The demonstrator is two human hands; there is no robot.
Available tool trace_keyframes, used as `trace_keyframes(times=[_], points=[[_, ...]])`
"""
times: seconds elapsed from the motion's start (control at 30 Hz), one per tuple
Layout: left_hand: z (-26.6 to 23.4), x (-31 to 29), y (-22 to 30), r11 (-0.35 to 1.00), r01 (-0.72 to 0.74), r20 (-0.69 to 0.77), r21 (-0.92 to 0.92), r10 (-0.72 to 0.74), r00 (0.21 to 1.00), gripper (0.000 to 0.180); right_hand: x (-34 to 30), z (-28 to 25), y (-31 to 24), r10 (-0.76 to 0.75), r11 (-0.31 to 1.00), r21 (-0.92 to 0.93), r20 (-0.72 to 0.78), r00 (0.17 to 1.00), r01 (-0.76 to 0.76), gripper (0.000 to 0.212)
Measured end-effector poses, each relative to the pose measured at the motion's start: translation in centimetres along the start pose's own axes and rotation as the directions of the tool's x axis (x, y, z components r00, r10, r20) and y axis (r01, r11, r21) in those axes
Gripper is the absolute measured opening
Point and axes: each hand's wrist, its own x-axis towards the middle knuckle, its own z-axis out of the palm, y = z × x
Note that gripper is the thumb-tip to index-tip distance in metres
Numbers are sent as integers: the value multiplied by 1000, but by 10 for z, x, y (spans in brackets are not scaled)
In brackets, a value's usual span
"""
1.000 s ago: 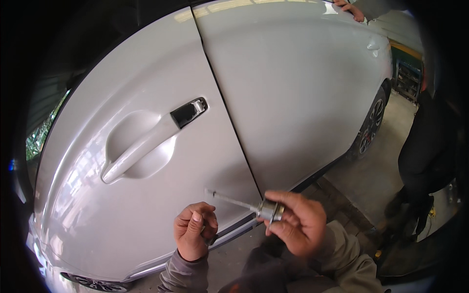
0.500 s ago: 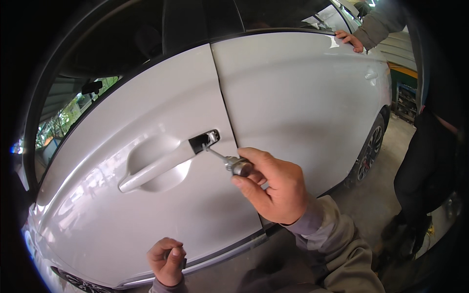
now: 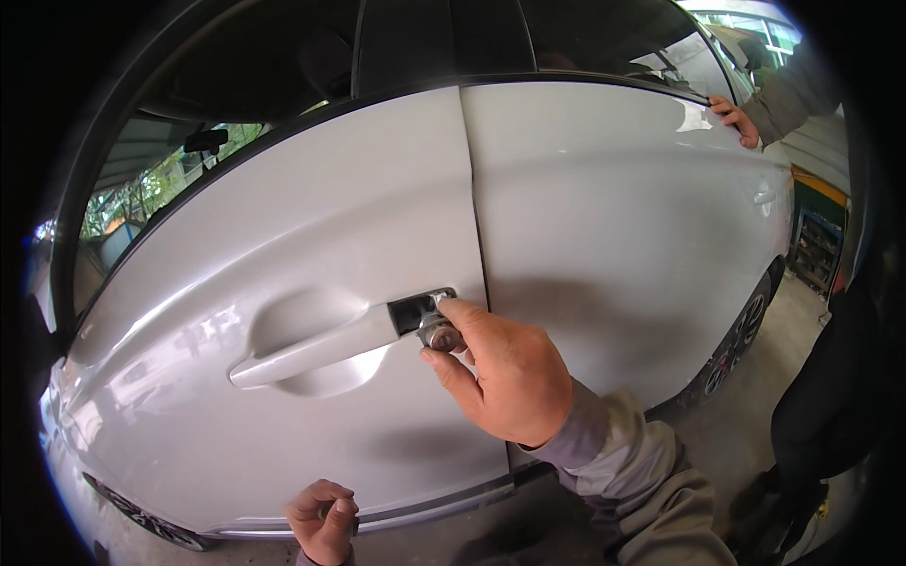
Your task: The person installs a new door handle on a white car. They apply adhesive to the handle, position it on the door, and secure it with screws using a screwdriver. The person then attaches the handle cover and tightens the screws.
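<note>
My right hand [image 3: 510, 373] pinches a metal lock cylinder [image 3: 442, 337] by its round, silvery end. The cylinder is at the dark opening [image 3: 408, 316] behind the rear end of the door handle [image 3: 316, 344]. My fingers partly cover this opening, so how deep the cylinder sits cannot be seen. The handle is white, like the car door [image 3: 330, 217] that carries it. Low in the picture, in front of the door's lower part, my left hand [image 3: 323, 521] is curled closed; what lies in its fingers is hidden apart from a dark edge.
At the far right another person's hand [image 3: 734, 121] rests on the rear door's window edge. That person's dark-clothed leg [image 3: 813, 377] stands near the rear wheel [image 3: 741, 344]. Beyond is a shelf [image 3: 816, 247]. A narrow gap [image 3: 475, 198] separates the two doors.
My right hand has brought the lock cylinder up to the handle opening, its thin rod no longer showing. The view has shifted, and the dark piece in my left hand shows less.
</note>
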Motion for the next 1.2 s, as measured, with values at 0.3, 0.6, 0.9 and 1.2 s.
trace_keyframes(times=[0.3,0.6,0.9,1.2], points=[[-1,3,-10,999,6,38,37,-7,999,29,2,5,1,17,998,-54,6,1000,-17,40],[-3,4,-5,998,30,70,53,-34,997,29,6,10,-9,37,997,-72,38,999,-34,38],[16,9,11,988,-37,164,147,13,986,23,13,17,-1,-3,996,-86,25,1000,5,28],[22,10,21,974,-65,233,218,13,972,21,19,2,1,-96,980,-175,12,995,96,33]])
